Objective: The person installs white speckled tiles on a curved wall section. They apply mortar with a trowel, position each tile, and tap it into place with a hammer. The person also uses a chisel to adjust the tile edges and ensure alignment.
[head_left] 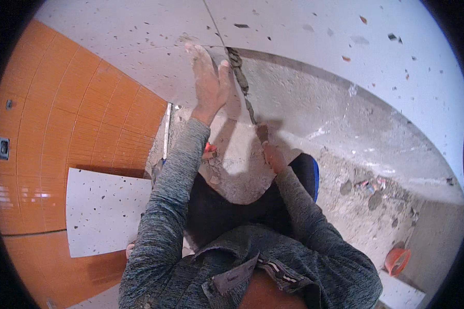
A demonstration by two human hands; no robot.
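Note:
My left hand (210,88) lies flat with its fingers stretched out against a white speckled wall tile (154,69), near the tile's right edge. Grey mortar (239,72) bulges in an uneven strip along that edge. Lower down, my right hand (275,157) is closed round a small tool that looks like a trowel (262,134). Its brownish head is at the tile's lower right corner, by the end of the mortar strip; whether it touches the tile I cannot tell.
Bare grey wall (304,92) extends right of the mortar, under more speckled tiles (366,56). Orange tiling (77,103) covers the left wall, with a loose speckled tile (108,211) before it. Rubble (374,193) and an orange bucket (397,261) are on the right.

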